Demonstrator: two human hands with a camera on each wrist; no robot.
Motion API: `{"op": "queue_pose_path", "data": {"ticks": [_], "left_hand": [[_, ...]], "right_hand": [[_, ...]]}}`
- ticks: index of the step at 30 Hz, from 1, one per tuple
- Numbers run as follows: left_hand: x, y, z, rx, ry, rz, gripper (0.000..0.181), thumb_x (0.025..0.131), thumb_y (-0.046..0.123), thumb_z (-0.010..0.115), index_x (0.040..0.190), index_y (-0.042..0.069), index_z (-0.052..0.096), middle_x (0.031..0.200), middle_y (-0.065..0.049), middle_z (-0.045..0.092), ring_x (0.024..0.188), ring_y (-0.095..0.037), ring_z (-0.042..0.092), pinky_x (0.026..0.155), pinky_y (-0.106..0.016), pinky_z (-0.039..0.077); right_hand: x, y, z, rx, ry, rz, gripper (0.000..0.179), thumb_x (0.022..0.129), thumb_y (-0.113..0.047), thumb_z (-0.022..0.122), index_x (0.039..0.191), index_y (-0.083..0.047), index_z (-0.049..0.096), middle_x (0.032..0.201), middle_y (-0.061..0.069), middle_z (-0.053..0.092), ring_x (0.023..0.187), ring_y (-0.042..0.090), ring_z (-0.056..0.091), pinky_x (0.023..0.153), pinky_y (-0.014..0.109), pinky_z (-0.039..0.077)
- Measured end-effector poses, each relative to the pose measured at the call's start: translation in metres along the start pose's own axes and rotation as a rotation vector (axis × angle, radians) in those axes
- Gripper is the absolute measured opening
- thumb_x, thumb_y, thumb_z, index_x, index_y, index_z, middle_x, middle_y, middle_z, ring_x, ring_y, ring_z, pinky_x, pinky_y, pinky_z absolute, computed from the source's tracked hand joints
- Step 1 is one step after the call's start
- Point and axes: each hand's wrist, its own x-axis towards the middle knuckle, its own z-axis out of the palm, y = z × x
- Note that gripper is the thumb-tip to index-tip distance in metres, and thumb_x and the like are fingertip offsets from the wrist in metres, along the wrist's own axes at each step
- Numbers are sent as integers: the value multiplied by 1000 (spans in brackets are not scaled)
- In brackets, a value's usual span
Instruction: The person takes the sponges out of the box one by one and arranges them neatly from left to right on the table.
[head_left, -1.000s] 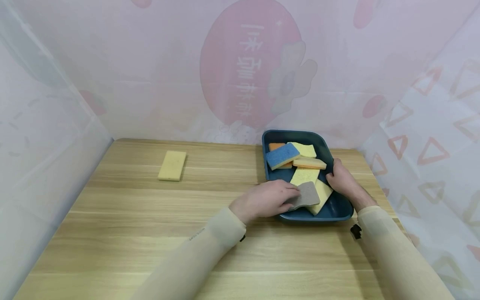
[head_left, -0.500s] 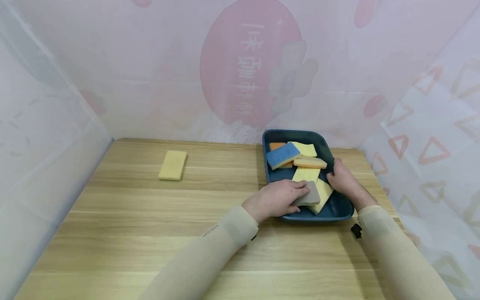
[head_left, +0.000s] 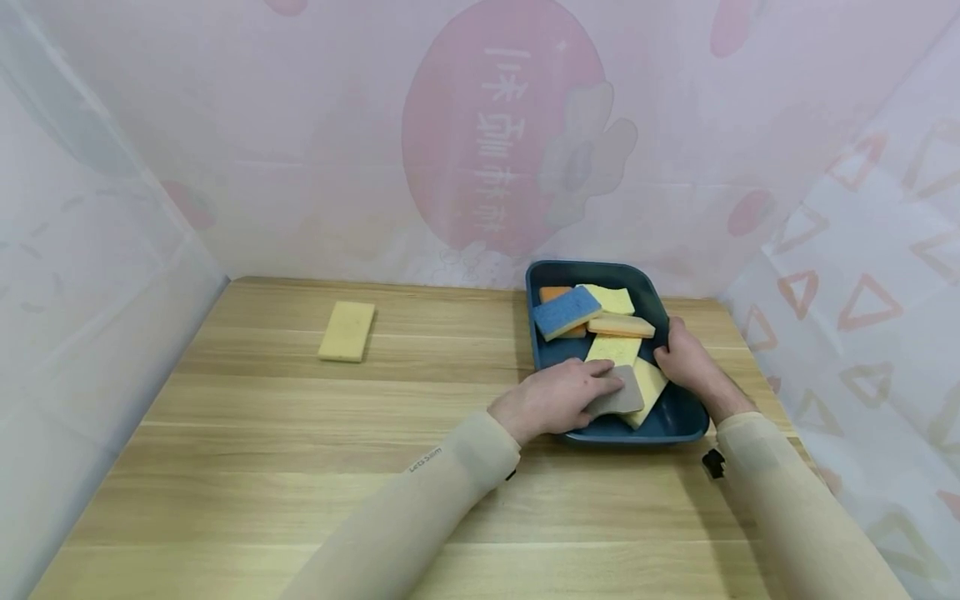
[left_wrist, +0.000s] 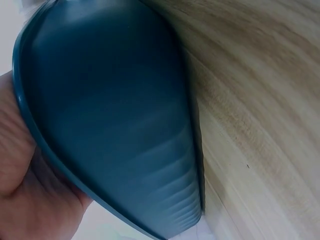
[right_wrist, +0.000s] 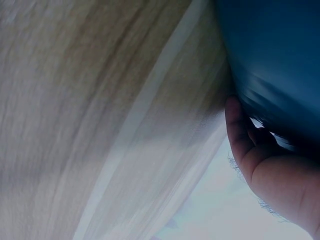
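A dark blue plastic basin (head_left: 670, 425) stands at the back right of the table, with several sponges in it. My left hand (head_left: 551, 398) reaches over its left rim. Its fingers lie on a grey sponge (head_left: 619, 396), the thumb at the near edge, pinching it. In the left wrist view the basin's outer wall (left_wrist: 110, 110) hides the sponge. My right hand (head_left: 688, 360) grips the right rim, thumb inside; the right wrist view shows fingers (right_wrist: 242, 142) along the outer wall. Near the grey sponge lie two pale yellow sponges, one upper (head_left: 613, 350), one lower (head_left: 650, 385).
Farther back in the basin are a blue-topped sponge (head_left: 567, 312), an orange sponge (head_left: 555, 293), an orange-edged one (head_left: 621, 326) and a yellow one (head_left: 613, 299). Another yellow sponge (head_left: 347, 332) lies at the left of the wooden table (head_left: 300, 433). Printed cloth (head_left: 315, 167) hangs behind.
My left hand has shifted right, farther over the grey sponge, which now lies flatter and is more covered by the fingers. The right hand and basin have stayed put.
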Motion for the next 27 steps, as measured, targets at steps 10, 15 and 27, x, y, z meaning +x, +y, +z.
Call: {"op": "queue_pose_path", "data": {"ticks": [10,15,27], "left_hand": [[0,2,-1,-60,-11,-31,71,111,28,86,174,27,54,173,-1,63,147,-21,69,126,-31,58],[0,-1,0,-50,9,-30,70,111,29,85,174,28,55,171,-2,65,145,-21,70,123,-32,60],[-7,-9,-7,-105,74,-16,68,111,31,83,174,25,57,175,-3,62,145,-23,70,124,-33,60]], "right_hand": [[-4,-4,-2,-6,7,-13,70,113,-13,52,169,17,24,161,47,57,139,51,67,114,65,59],[-5,-4,-2,19,4,-11,72,113,-13,53,171,15,23,162,47,56,141,50,67,117,66,58],[28,36,8,32,-27,-41,74,109,-11,53,170,17,22,161,50,55,140,56,66,116,74,57]]}}
